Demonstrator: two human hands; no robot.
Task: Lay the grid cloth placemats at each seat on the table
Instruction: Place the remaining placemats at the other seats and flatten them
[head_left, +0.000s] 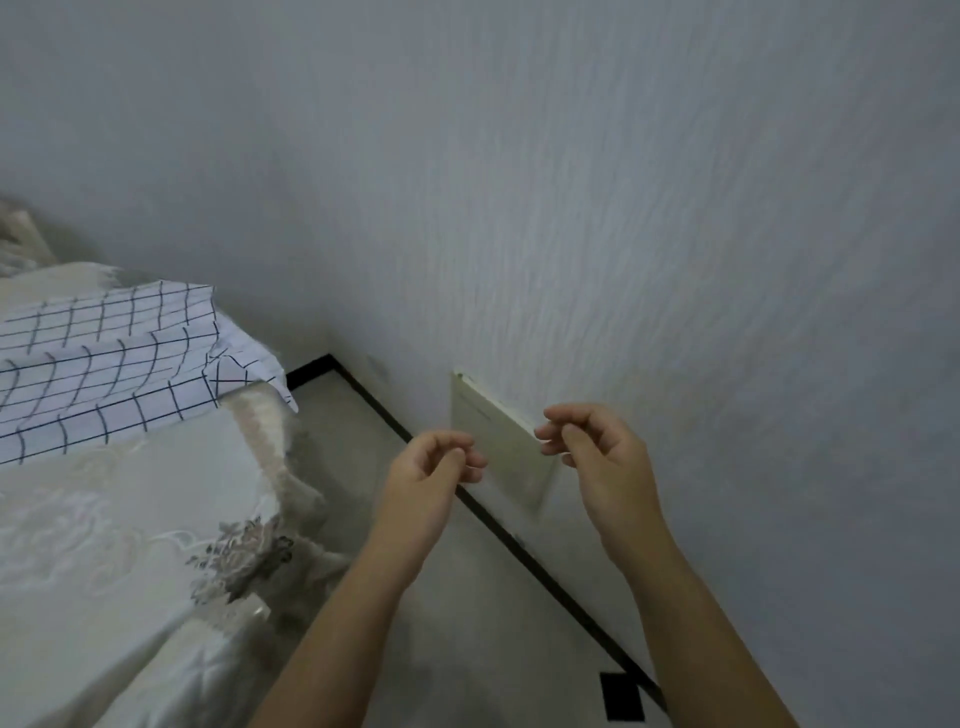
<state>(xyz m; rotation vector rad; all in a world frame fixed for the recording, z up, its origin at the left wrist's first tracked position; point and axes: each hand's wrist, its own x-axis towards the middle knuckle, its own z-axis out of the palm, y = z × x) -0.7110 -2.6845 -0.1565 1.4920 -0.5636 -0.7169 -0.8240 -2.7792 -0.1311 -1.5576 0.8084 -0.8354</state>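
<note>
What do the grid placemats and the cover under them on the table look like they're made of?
Grid placemats: thin woven cloth, matte white with dark lines; they fold, crease and droop at the corner. Table cover: seemingly a heavier cream fabric with a slight sheen, raised floral embroidery and a ragged, lace-like edge; the exact fibre cannot be told.

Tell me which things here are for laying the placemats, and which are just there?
For the job:
- grid cloth placemats, lying in overlapping layers on the table
- table with its pale embroidered tablecloth
- left hand and right hand, both loosely curled and empty

Just there:
- pale wall plate behind the hands
- textured wall
- black baseboard
- floor
</note>
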